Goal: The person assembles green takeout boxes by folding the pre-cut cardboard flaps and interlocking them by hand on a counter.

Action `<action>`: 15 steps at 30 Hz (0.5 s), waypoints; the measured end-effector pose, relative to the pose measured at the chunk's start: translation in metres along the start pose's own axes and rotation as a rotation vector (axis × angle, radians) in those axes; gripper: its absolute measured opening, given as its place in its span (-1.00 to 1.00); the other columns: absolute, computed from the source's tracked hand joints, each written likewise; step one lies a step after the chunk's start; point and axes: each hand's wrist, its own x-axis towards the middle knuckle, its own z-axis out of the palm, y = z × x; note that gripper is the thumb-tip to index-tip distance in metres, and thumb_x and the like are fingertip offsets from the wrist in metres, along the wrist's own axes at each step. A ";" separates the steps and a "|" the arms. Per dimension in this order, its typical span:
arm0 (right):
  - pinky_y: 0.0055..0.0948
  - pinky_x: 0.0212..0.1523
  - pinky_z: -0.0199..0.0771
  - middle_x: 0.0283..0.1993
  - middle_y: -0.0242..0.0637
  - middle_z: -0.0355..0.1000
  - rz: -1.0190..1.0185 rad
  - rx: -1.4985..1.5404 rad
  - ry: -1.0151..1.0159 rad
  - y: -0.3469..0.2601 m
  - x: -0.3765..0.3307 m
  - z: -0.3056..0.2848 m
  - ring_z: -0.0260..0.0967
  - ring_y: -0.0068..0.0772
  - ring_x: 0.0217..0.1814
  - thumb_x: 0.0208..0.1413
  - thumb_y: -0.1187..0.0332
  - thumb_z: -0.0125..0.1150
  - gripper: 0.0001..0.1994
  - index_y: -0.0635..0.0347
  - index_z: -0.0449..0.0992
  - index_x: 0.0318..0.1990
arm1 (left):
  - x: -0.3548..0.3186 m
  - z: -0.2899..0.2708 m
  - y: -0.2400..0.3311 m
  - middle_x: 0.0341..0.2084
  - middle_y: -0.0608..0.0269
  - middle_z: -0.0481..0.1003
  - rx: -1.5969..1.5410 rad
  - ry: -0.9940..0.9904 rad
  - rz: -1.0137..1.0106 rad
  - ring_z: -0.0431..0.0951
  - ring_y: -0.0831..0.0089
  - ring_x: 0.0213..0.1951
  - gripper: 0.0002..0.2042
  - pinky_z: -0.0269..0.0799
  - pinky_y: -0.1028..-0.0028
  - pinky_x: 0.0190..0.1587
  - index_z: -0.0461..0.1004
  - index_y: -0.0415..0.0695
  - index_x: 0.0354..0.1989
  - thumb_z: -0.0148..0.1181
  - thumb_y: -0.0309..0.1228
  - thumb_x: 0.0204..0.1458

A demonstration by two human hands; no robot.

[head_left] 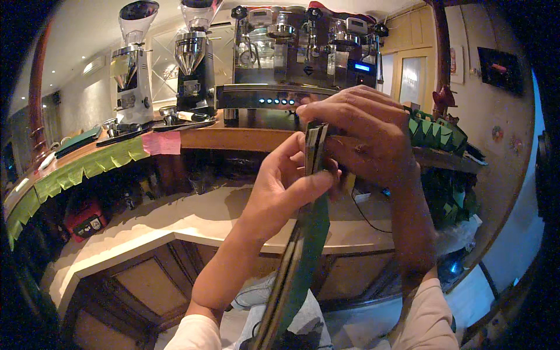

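A long green folded strip runs from my lap up to chest height, its stacked, layered edges facing me. Whether it is leaf or some other sheet material, I cannot tell. My left hand is closed round its upper part, thumb across the front. At the strip's top end, my right hand curls over from the right with bent fingers. Part of its grip is hidden behind the strip.
A wooden counter with a lower pale shelf curves ahead. On it stand two coffee grinders and an espresso machine. Green notched trim and a pink piece hang from its edge; folded green pieces lie right.
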 end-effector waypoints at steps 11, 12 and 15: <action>-0.29 -0.23 0.61 -0.25 -0.27 0.62 -0.067 -0.064 -0.064 0.008 0.010 -0.001 0.62 -0.20 -0.23 -0.07 0.33 0.41 -0.72 0.14 0.64 -0.15 | 0.007 -0.009 0.011 -0.15 0.26 0.54 0.025 0.017 0.086 0.62 0.40 -0.07 -0.66 0.54 0.39 0.04 0.36 -0.13 -0.15 0.43 -0.32 0.09; -0.30 -0.20 0.60 -0.23 -0.25 0.63 -0.062 -0.070 -0.090 0.007 0.011 -0.002 0.63 -0.19 -0.19 -0.05 0.33 0.39 -0.71 0.17 0.65 -0.13 | 0.007 -0.009 0.010 -0.15 0.26 0.54 0.026 0.017 0.087 0.62 0.40 -0.07 -0.66 0.54 0.39 0.04 0.36 -0.13 -0.15 0.43 -0.32 0.09; -0.30 -0.20 0.60 -0.24 -0.23 0.63 -0.070 -0.077 -0.115 0.009 0.012 -0.002 0.63 -0.18 -0.20 -0.04 0.32 0.39 -0.72 0.17 0.65 -0.14 | 0.006 -0.010 0.010 -0.14 0.25 0.54 0.079 0.021 0.119 0.62 0.41 -0.05 -0.65 0.55 0.42 0.04 0.36 -0.14 -0.15 0.46 -0.33 0.06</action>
